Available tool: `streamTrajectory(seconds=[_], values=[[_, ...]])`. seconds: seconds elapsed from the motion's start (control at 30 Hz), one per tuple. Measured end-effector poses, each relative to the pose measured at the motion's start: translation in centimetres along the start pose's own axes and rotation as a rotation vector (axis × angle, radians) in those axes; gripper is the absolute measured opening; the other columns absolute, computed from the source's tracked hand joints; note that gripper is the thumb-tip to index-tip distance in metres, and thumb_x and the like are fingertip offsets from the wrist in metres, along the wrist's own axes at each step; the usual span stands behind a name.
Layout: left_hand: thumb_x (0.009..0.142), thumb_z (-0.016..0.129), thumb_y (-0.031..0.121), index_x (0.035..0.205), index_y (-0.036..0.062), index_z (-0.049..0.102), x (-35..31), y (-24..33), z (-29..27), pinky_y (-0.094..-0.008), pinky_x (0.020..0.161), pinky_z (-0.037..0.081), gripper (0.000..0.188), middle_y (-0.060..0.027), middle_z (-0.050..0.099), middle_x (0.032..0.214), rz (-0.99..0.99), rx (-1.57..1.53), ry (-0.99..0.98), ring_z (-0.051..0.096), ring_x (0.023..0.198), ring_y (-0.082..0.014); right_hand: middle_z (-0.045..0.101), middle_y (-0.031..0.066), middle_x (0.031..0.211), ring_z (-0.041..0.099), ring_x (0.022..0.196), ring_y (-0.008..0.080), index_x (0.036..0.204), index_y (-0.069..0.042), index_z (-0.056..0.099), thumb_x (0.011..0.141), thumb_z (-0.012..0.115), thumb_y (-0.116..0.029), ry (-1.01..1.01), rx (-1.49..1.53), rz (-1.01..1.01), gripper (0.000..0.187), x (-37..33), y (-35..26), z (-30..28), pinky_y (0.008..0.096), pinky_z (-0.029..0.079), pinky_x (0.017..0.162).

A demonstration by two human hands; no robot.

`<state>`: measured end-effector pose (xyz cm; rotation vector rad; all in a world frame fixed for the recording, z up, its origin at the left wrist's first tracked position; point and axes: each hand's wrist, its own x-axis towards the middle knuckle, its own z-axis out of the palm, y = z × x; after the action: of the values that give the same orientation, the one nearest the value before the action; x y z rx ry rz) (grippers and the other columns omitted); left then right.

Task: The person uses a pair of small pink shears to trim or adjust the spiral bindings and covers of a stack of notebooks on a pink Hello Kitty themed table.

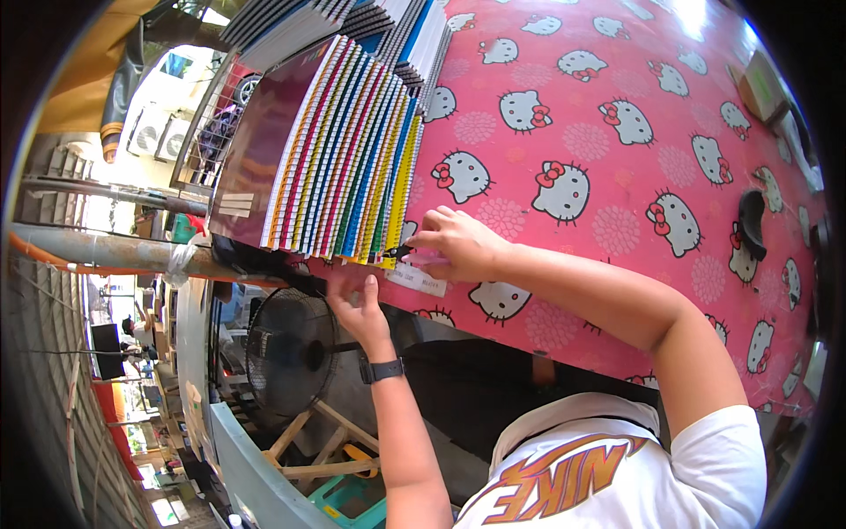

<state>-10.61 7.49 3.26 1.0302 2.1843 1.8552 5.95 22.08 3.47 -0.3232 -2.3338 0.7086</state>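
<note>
A row of spiral-bound notebooks (344,150) with coloured covers and wire spines lies stacked at the table's left side. My right hand (458,247) is closed around a small dark-tipped tool (401,251), whose exact kind is hard to make out. Its tip meets the lower end of the bindings by the yellow notebook. Below that corner is my left hand (359,309), thumb up and fingers apart, just under the near ends of the notebooks. A dark watch (382,370) is on that wrist. Beside the right hand, a white paper strip (416,280) lies at the table edge.
The table wears a pink cat-patterned cover (599,189). More notebooks (291,31) are piled behind the row. A dark curved object (752,225) sits at the right, with a box (763,88) farther back. Below the edge stand a black fan (291,351) and a green stool (352,501).
</note>
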Motion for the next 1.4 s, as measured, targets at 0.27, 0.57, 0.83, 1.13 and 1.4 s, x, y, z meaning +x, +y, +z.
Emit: streamTrajectory(seconds=[0.27,0.57,0.83,1.13,1.4], values=[[0.091,0.060,0.019,0.090,-0.0012,0.057,1.6,-1.2,3.2,-0.0279,0.067,0.042,0.021,-0.0065,0.059,0.081,-0.014,-0.035,0.051,0.052,0.075,-0.0136,0.067,0.0127,0.078,0.066,0.084,0.0267,0.099,-0.006,0.068,0.089,0.053,-0.048,-0.527,0.096,-0.173,0.045,4.4,5.0,-1.2,0.0356,0.053,0.075],[0.091,0.056,0.028,0.093,-0.0072,0.057,0.9,-4.8,4.3,-0.0454,0.075,0.042,0.035,-0.0247,0.057,0.088,0.142,0.273,0.190,0.053,0.082,-0.0384,0.052,0.0124,0.099,0.050,0.099,0.0306,0.095,-0.010,0.061,0.080,0.062,-0.036,-0.053,-0.243,0.071,0.030,-1.5,-0.5,-1.2,0.0448,0.038,0.083],[0.094,0.054,0.022,0.093,-0.0082,0.053,0.3,-5.0,3.7,-0.0398,0.068,0.041,0.031,-0.0196,0.054,0.081,0.025,0.127,0.141,0.050,0.072,-0.0300,0.050,0.0105,0.108,0.043,0.109,0.0292,0.118,-0.010,0.055,0.073,0.069,-0.034,-0.174,-0.171,0.148,0.054,-1.2,-1.2,-0.9,0.0438,0.031,0.093],[0.095,0.046,0.028,0.114,-0.0071,0.054,5.2,-6.5,2.9,-0.0363,0.077,0.045,0.040,-0.0212,0.059,0.102,0.011,0.052,0.188,0.057,0.089,-0.0284,0.047,0.0069,0.115,0.040,0.113,0.0257,0.131,-0.014,0.047,0.067,0.071,-0.032,-0.299,-0.208,0.157,0.071,-0.4,-0.4,-1.1,0.0444,0.027,0.096],[0.097,0.043,0.031,0.131,-0.0076,0.038,12.6,-10.4,1.1,-0.0443,0.101,0.033,0.052,-0.0278,0.045,0.129,0.246,0.174,0.430,0.045,0.117,-0.0383,0.051,0.0071,0.110,0.041,0.109,0.0244,0.120,-0.010,0.057,0.085,0.057,-0.042,-0.138,-0.157,0.013,0.047,-0.8,0.2,-0.1,0.0399,0.028,0.094]])
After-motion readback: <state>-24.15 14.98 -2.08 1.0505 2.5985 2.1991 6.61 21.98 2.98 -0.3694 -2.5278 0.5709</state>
